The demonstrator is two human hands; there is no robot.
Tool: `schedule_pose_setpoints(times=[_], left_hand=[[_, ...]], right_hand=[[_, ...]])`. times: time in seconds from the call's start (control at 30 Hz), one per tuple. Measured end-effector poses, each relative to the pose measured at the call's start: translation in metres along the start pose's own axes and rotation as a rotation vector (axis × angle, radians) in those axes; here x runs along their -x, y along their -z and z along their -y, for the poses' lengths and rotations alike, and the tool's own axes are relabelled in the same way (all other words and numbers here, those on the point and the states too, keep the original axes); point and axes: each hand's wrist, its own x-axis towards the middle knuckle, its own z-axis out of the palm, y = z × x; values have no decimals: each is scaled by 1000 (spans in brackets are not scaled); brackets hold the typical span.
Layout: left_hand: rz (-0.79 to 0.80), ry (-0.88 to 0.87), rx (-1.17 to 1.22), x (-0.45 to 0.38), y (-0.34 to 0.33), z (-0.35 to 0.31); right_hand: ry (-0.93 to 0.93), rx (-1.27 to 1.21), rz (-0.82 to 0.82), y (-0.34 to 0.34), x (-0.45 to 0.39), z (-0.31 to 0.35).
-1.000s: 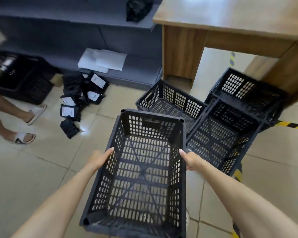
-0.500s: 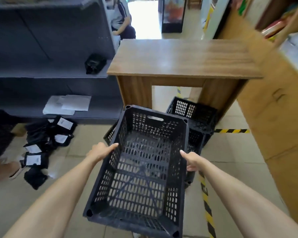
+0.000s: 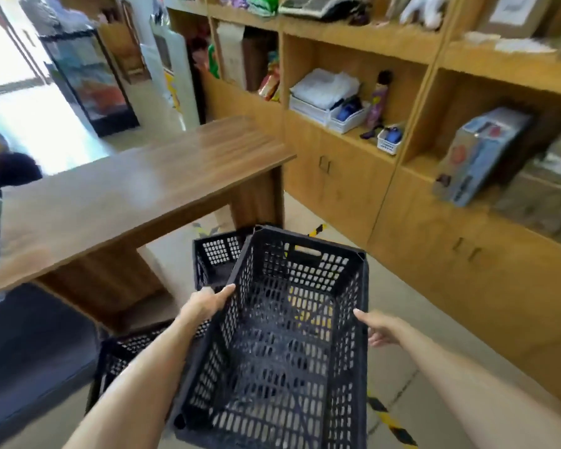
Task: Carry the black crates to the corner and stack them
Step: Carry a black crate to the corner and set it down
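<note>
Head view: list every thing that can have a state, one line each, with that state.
Carried crate: empty, lifted, tilted.
Left hand: grips the crate's left rim.
Right hand: holds the crate's right wall, fingers partly hidden.
Far crate: empty, on the floor.
Near crate: on the floor, mostly hidden.
Cabinet doors: closed.

The view has swung right since a second ago: the grey shelving, the black packets on the floor and the sandalled feet have gone from sight, and wooden shelves (image 3: 402, 131) now fill the side beyond the right hand (image 3: 381, 328). The carried crate (image 3: 282, 345) has risen off the floor view and turned toward those shelves. Two crates on the floor (image 3: 219, 257) (image 3: 123, 354), earlier ahead and right of the grip, now lie left of the left hand (image 3: 206, 301), under the surface (image 3: 117, 192).
</note>
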Motion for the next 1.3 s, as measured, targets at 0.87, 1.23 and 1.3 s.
schedule_pose_setpoints(times=[0.87,1.23,1.3], left_hand=[[389,-820,-691,152,-347,-433],[585,-1127,-910,344,-530,-547],[636,-1151,-930,371,-561,-565]], right_hand=[[-451,-1112,-362,132,92,-430],[-599,-1443,-696,170,185,-582],[-593,-1489,-745,169,187,-612]])
